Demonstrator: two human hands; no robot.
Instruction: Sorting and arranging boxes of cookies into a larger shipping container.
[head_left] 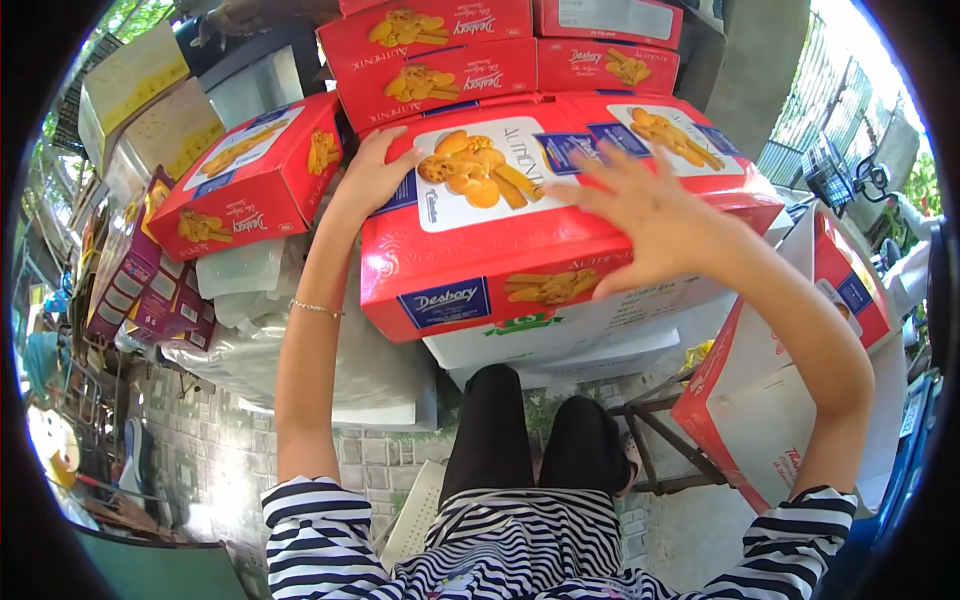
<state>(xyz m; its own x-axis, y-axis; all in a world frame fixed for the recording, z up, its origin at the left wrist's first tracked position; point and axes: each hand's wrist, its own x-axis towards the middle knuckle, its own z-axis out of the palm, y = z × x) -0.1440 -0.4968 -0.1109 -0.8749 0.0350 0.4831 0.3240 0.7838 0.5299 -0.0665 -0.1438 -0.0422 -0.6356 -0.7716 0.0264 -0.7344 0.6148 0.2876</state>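
Observation:
In front of me lies a red biscuit box (430,265) with a picture of cookies on its lid and a blue label on its near side. It rests on a white carton (600,320) with green print. My left hand (375,175) lies on the box's far left corner, thumb apart from the fingers, gripping nothing. Over the right part of the lid is my right hand (650,215), its fingers spread and slightly blurred; whether it touches the lid I cannot tell. Another red box (745,195) sits close beside this one, partly behind my right hand.
More red boxes (430,70) are stacked behind. One red box (240,185) stands at the left on plastic-wrapped goods, near purple packets (150,280). An open carton (790,400) with a red box (850,280) is at the right, by a dark metal stand (680,455). A bicycle (850,170) stands beyond.

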